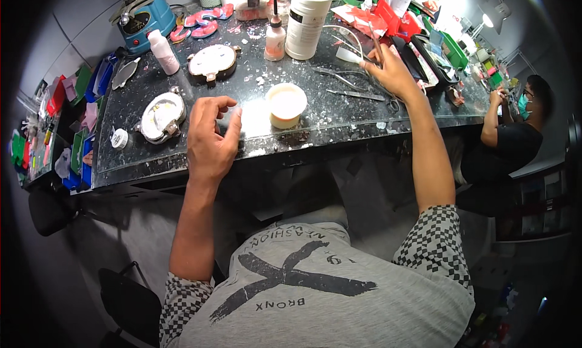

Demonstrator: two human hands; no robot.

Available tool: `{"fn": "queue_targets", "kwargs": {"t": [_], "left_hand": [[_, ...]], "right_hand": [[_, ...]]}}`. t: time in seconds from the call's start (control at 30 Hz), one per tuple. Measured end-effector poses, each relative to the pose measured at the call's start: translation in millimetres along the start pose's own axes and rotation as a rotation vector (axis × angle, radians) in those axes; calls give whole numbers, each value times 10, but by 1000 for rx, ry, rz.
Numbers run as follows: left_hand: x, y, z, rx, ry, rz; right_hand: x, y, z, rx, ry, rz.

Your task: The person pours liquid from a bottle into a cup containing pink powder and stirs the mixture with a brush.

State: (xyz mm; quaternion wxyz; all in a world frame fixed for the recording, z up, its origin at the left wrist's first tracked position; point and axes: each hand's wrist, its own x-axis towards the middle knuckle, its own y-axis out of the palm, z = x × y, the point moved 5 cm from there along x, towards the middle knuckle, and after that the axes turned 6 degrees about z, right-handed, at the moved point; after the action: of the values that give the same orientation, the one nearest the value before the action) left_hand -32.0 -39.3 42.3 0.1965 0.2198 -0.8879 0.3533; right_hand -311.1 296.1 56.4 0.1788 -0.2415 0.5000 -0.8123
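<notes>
My left hand (212, 136) hovers at or rests on the bench's front edge, fingers loosely bent and thumb apart, holding nothing. To its right stands a small white cup (285, 122) with pale contents, brightly lit. My right hand (393, 72) reaches to the right rear, its fingers closed round a thin, dark stick-like tool (376, 43); the tool's exact kind is unclear. A white flat-bladed spatula (348, 55) lies beside the fingertips. Nearer me are metal tweezers (357, 95). Left of my left hand sits a metal flask half filled with white plaster (162, 117); another flask half (212, 62) lies behind it.
A white cap (119, 139), a pink-white bottle (163, 54), a dropper bottle (274, 43) and a large white bottle (306, 23) stand on the speckled black bench. A blue machine (140, 22) is at back left. Another person (515, 127) works at far right.
</notes>
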Motion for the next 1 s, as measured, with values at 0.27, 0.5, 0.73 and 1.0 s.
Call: {"fn": "queue_targets", "kwargs": {"t": [0.27,0.5,0.73,1.0], "left_hand": [[9,1,31,-131,-39,22],[2,-32,30,-136,-57,8],[36,26,51,-131,21,-20],[28,-29,60,-144,-52,14]], "right_hand": [[30,-58,-86,214,-38,9],[271,-593,-21,403,71,92],[963,-871,-664,75,-17,29],[1081,-616,-493,-45,26,46]]}}
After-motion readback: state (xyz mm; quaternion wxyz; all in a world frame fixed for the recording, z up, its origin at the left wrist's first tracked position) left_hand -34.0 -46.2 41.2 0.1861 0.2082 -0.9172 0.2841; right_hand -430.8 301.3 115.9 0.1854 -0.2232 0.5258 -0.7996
